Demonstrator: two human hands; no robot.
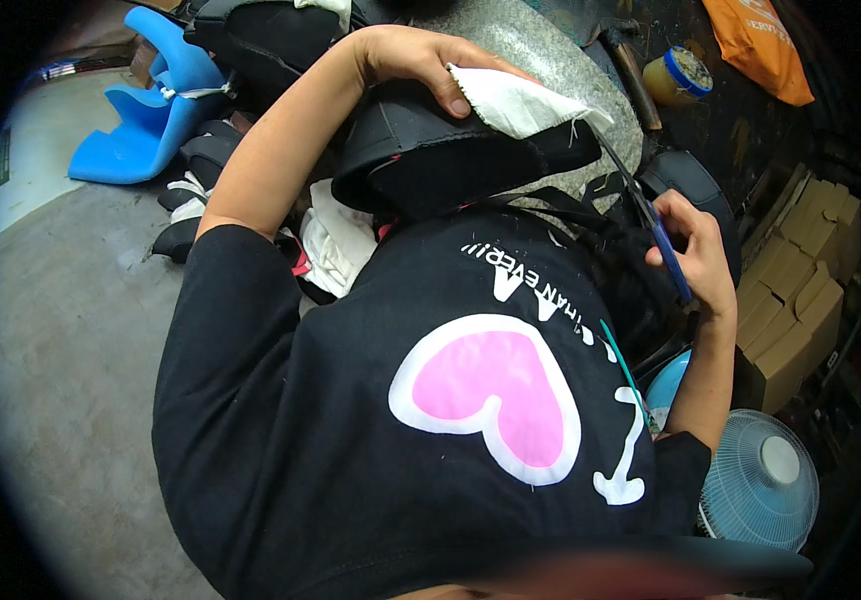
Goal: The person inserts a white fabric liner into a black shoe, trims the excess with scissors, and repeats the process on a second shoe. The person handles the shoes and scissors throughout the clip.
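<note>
My left hand (420, 65) is closed over the top of a black, leather-like padded piece (375, 150) with a dark hollow underside. Its thumb presses beside a white cloth (520, 100) with a frayed edge, which lies along the top of the piece. At the right, my right hand (702, 250) grips a pair of scissors (666, 250) by its blue handles. The dark blades point up and left, their tips close to the cloth's right corner. Whether the tips touch the cloth, I cannot tell.
A speckled stone slab (540, 35) lies behind the piece. Near it are a hammer (635, 80), a blue-rimmed jar (677, 77) and an orange bag (765, 50). Cardboard boxes (790, 290) and a fan (760, 485) stand at right; a blue foam form (145, 125) is at left.
</note>
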